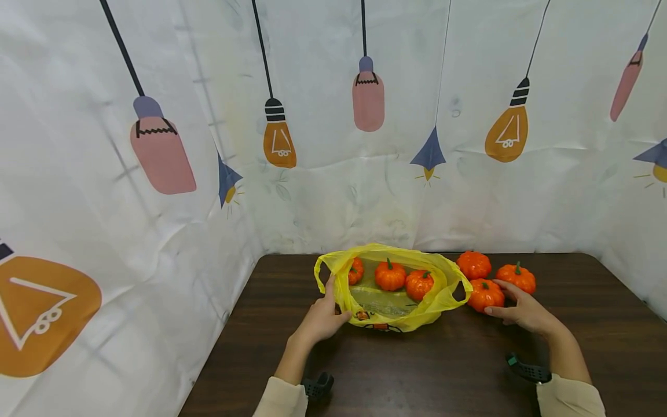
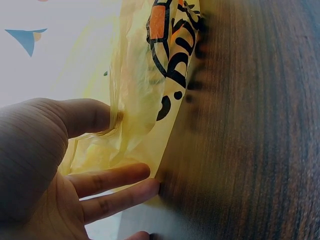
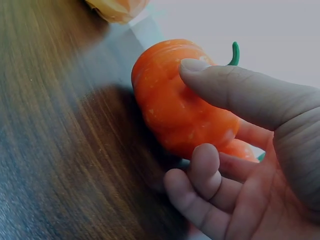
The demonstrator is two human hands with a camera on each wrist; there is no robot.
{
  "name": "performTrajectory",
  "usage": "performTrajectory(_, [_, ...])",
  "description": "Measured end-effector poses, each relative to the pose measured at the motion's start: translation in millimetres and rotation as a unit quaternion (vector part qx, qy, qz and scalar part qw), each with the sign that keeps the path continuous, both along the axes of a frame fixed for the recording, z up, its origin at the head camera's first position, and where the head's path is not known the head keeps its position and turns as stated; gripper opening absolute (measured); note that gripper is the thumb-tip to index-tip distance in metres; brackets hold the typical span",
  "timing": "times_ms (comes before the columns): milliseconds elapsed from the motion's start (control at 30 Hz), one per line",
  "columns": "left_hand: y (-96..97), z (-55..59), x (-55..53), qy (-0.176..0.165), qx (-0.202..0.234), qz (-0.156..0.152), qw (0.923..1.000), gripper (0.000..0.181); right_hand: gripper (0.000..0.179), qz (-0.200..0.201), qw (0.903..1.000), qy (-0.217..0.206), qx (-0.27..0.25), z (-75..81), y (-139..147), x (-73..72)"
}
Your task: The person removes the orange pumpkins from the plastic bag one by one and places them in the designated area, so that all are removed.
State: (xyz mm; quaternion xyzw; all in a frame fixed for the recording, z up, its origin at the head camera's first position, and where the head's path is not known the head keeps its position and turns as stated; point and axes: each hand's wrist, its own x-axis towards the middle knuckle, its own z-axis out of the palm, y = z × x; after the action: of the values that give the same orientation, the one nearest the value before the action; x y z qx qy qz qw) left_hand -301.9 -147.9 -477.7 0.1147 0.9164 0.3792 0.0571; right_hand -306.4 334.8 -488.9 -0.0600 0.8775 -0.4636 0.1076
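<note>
Plastic, thin, yellow and creased, is forming a bag (image 1: 417, 321) that is lying on the table (image 1: 406, 376) with its mouth gaping in a lopsided oval. The left hand (image 1: 325, 315) is holding the rim at the bag's left side, its thumb pressing the filmy edge while the lower fingers are stretching out straight and spread. Three pumpkins are sitting inside on the see-through film: one at the left (image 1: 356, 271), partly hidden by the rim, one in the middle (image 1: 389, 274) and one at the right (image 1: 419, 284). Black lettering is wrinkling with the plastic on the near side. The right hand (image 1: 523, 310) is gripping the front pumpkin (image 1: 486, 294), which is sitting on the table just beside the bag's right handle; the thumb is lying across its glossy, softly lobed orange skin, and the two lowest fingers are curling loosely beneath. Behind it are resting the rear pumpkin (image 1: 473, 265) and the far-right pumpkin (image 1: 516, 278), both squat and shiny. The dark tabletop is showing streaky wood grain, and beyond it white cloth (image 1: 323, 202), printed with lamps, is hanging in soft wrinkles.
</note>
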Motion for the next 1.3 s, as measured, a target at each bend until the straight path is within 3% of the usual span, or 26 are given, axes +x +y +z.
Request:
performTrajectory(333, [0.9, 0.1, 0.1, -0.001, 0.001, -0.002, 1.0, 0.103, 0.087, -0.001, 0.9994, 0.013, 0.031, 10.9, 2.2, 4.3])
performTrajectory(567, [0.7, -0.6, -0.5, -0.002, 0.001, -0.001, 1.0, 0.104, 0.082, -0.032, 0.9969, 0.042, 0.057, 25.9, 1.1, 9.0])
performTrajectory(967, [0.7, -1.6, -0.5, -0.007, -0.001, 0.004, 1.0, 0.105, 0.079, -0.044, 0.9951, 0.085, 0.023, 52.8, -11.2, 17.3])
performTrajectory(1100, [0.9, -1.3, -0.5, -0.007, 0.0, 0.003, 1.0, 0.105, 0.074, -0.044, 0.9906, 0.127, 0.027, 64.1, -16.5, 21.6])
performTrajectory(1300, [0.7, -1.1, -0.2, -0.007, -0.002, 0.005, 1.0, 0.104, 0.063, -0.04, 0.9764, 0.212, 0.009, 79.1, -31.8, 27.0])
